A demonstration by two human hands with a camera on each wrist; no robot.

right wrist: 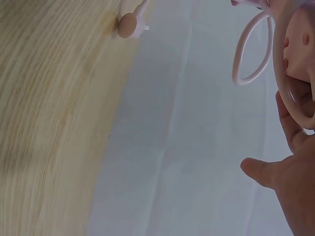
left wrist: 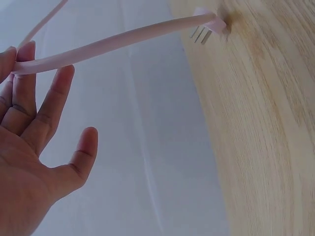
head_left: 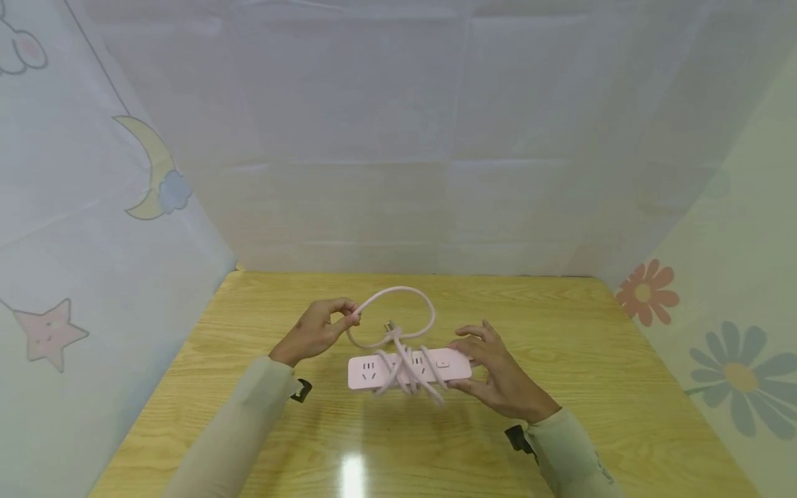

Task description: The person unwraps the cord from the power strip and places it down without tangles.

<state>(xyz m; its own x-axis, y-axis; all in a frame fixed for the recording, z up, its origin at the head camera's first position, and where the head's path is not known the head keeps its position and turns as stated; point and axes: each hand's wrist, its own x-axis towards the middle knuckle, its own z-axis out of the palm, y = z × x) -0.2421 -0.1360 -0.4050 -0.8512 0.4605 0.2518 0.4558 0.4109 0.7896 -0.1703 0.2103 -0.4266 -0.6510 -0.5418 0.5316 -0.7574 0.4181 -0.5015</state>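
Observation:
A pale pink power strip [head_left: 360, 373] with sockets and a switch is held up over the table, cord wrapped around its middle in several crossing turns. My right hand [head_left: 503, 372] grips the strip's right end, thumb below and fingers above. Between thumb and fingertips, my left hand [head_left: 316, 332] pinches the loose cord [head_left: 431, 311], which arcs in a wide loop beyond the strip. The plug [head_left: 391, 329] shows its metal prongs just above the wrapped turns; the left wrist view also has this plug [left wrist: 214, 23]. In the right wrist view the strip's body [right wrist: 298, 49] is partly cut off.
A wooden table [head_left: 249, 429] lies under both hands. Pale sheeting [head_left: 398, 173] stands behind its far edge, with patterned sheets [head_left: 75, 242] at the left and right sides. Dark straps [head_left: 301, 391] sit by the wrists.

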